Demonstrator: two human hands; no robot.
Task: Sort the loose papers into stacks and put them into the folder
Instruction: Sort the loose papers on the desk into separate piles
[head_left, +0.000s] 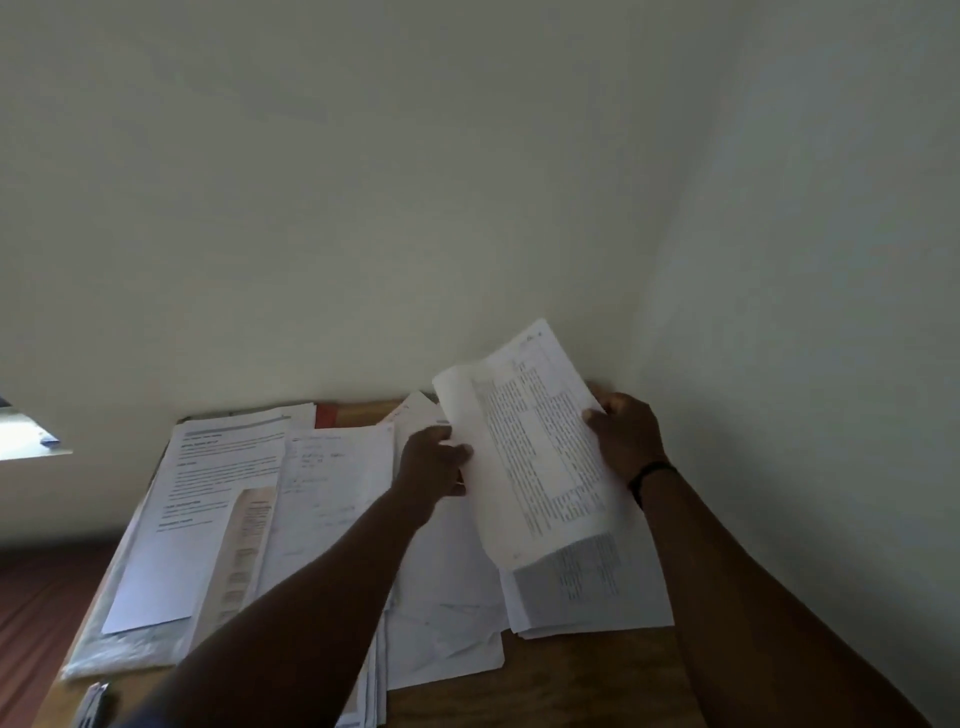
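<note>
Both hands raised over a wooden table (571, 686) pushed into a corner of pale walls (363, 182). Left hand (434, 465) gripping the left edge of a printed sheet (535, 457), thumb on the front face and fingers curled behind. Right hand (626, 434) pinching the same sheet at its right edge, fingers curled round the paper, a dark band (652, 475) on that wrist. Sheet held tilted above the table, far end leaning right, near end bent down and touching a stack of printed papers (592, 592) lying at the right. More loose papers (332, 499) spread across the middle and left of the table, overlapping: a typed page (208, 483) at the left, a handwritten page just right of it, a narrow tan strip (249, 545) lying between the 2. Clear plastic folder (114, 649) under the left pile, near-left edge showing. Reddish floor (36, 597) at lower left, a bright window patch (26, 431) at far left.
</note>
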